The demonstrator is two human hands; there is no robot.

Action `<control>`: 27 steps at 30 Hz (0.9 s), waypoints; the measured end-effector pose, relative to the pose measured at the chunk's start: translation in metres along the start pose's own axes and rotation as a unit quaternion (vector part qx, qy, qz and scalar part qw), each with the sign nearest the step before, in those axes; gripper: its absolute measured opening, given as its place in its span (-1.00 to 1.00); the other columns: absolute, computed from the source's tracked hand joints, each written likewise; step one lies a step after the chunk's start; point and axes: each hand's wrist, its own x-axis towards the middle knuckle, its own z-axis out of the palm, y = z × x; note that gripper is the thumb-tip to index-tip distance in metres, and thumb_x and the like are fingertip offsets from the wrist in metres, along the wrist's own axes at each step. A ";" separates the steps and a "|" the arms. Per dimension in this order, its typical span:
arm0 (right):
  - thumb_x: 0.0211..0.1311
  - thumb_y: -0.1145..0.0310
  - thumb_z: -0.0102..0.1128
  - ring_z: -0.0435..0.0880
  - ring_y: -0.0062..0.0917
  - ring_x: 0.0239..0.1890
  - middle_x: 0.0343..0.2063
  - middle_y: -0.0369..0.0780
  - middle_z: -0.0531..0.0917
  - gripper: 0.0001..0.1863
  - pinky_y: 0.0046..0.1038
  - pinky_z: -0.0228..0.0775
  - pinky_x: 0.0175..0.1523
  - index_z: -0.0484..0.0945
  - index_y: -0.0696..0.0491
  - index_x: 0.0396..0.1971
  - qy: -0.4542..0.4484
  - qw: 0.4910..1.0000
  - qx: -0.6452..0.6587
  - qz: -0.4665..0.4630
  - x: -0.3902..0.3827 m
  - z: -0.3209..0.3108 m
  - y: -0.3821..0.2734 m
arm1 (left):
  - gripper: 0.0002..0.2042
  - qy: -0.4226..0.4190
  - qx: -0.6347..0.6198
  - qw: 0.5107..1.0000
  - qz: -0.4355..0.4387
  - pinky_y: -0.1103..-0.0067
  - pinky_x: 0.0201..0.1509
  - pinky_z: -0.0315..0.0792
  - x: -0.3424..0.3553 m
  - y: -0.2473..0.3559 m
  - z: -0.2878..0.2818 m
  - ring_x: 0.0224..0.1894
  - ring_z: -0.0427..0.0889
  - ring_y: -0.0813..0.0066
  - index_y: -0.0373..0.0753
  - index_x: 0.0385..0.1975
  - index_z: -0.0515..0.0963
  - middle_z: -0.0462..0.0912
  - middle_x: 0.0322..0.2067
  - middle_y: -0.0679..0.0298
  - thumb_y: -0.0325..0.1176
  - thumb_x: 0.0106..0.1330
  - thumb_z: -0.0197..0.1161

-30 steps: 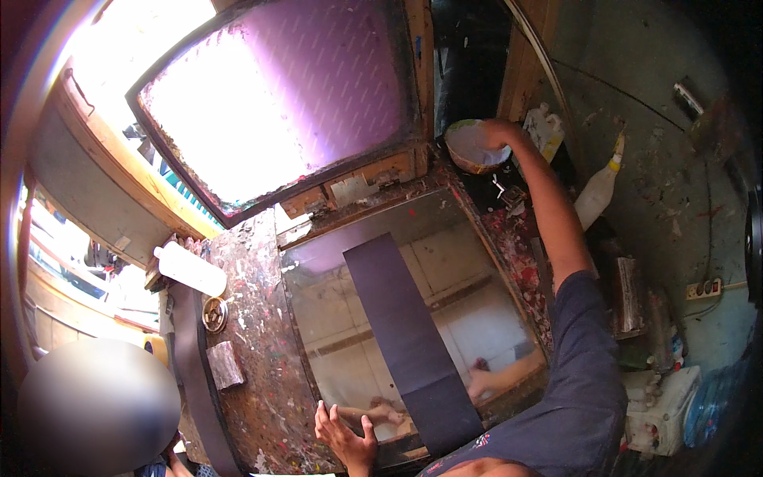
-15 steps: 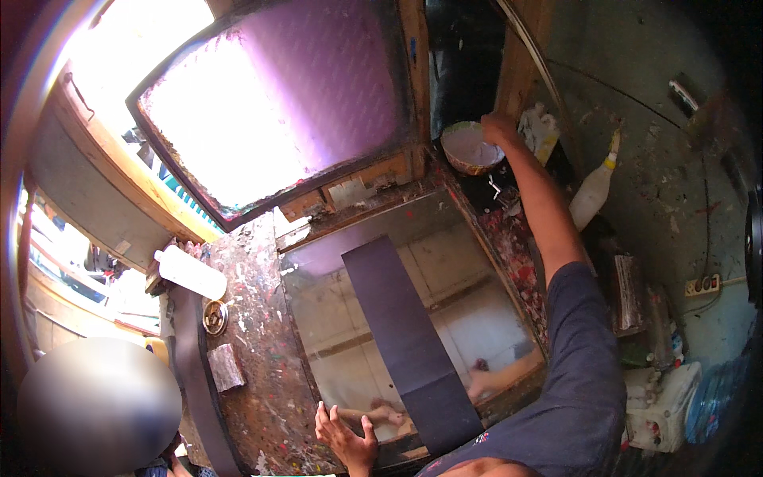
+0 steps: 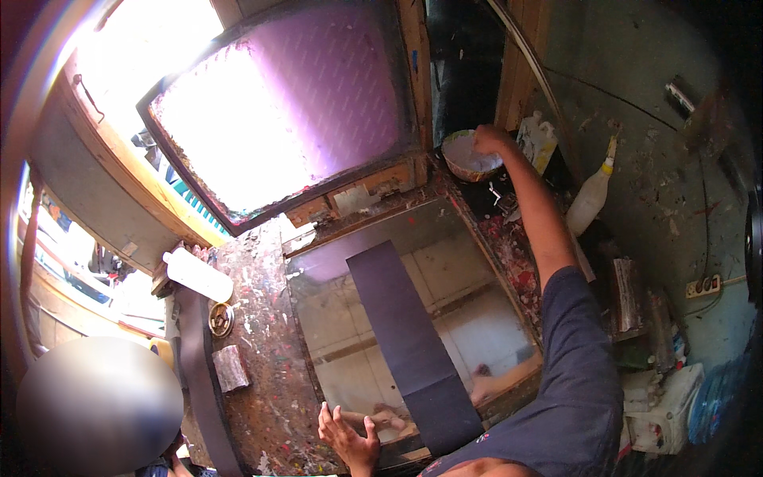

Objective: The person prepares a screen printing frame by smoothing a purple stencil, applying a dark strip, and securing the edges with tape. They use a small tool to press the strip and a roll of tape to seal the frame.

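Observation:
My left hand (image 3: pixel 350 437) rests at the near left edge of the glass plate (image 3: pixel 330 302), fingers apart and holding nothing. A long black strip (image 3: pixel 397 326) lies lengthwise across the glass. My right arm stretches to the back right, where my right hand (image 3: pixel 494 141) is curled at the rim of a bowl of pale contents (image 3: pixel 465 159); what its fingers grip, if anything, is too small to make out. Right of the bowl stand a pale jug (image 3: pixel 544 135) and an upright squeeze bottle with a yellow band (image 3: pixel 588 203).
A purple mesh screen in a frame (image 3: pixel 334 95) is raised behind the glass. On the stained bench at left lie a white bottle (image 3: pixel 199 274), a round tin (image 3: pixel 221 319), a wrapped block (image 3: pixel 232 367) and a dark strip (image 3: pixel 207 397). A blurred person (image 3: pixel 99 405) is at lower left.
My right hand has shifted slightly left and down at the bowl's rim. The whole view has moved a little, while my left hand keeps its place on the glass edge.

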 end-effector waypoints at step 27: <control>0.07 0.11 0.38 0.66 -0.09 0.03 -0.09 0.00 0.70 -0.53 -0.08 0.50 0.12 0.65 0.13 -0.09 0.048 0.997 -0.053 0.033 0.004 0.019 0.009 | -0.37 0.009 0.002 1.000 -0.001 0.09 0.43 -0.03 0.000 0.003 -0.003 0.40 0.16 -0.06 -0.25 0.20 0.28 0.24 0.33 -0.05 -0.15 0.12 0.27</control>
